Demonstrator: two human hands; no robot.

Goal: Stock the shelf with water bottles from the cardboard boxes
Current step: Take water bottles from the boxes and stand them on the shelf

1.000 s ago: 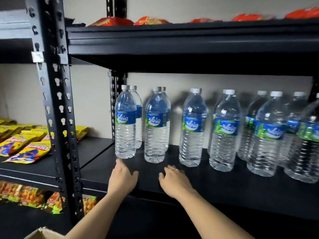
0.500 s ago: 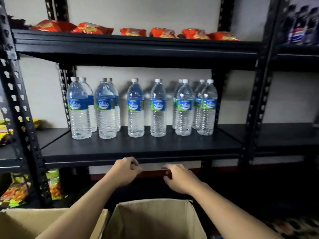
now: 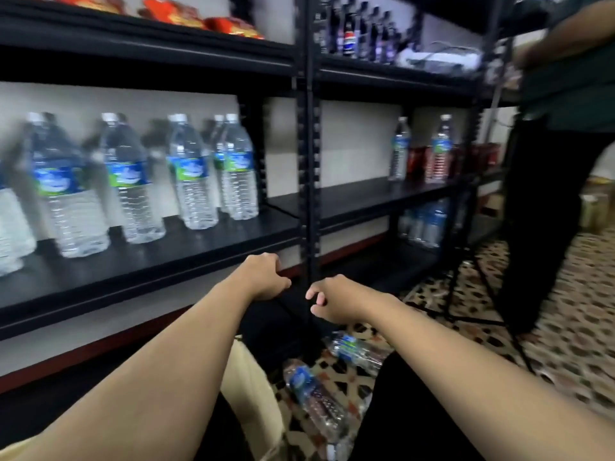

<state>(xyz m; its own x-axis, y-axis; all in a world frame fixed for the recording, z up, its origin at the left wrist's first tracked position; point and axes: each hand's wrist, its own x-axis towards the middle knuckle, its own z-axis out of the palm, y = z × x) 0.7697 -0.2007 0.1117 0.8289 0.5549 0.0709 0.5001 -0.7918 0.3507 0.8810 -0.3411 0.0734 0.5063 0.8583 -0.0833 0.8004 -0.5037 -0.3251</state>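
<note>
Several water bottles (image 3: pixel 194 181) with blue-green labels stand in a row on the black shelf (image 3: pixel 139 264) at the left. Two more water bottles (image 3: pixel 336 351) lie on the patterned floor below my arms. My left hand (image 3: pixel 266 277) hangs in the air just in front of the shelf's front edge, fingers loosely curled, holding nothing. My right hand (image 3: pixel 332 299) hovers beside it near the black upright post (image 3: pixel 311 161), fingers loosely curled and empty. A strip of cardboard box (image 3: pixel 253 387) shows between my arms, low down.
Another person in a dark shirt (image 3: pixel 565 94) stands at the right by the shelving. The right shelf bay holds two water bottles (image 3: pixel 441 151) and red cans; dark soda bottles (image 3: pixel 349 31) stand above. Snack packets (image 3: pixel 173 11) lie on the top shelf. A black stand's legs (image 3: pixel 472 294) cross the floor.
The view has swung right, bringing the right shelf bay, the floor bottles and another person into sight. Both hands stay empty and have drawn back from the shelf edge.
</note>
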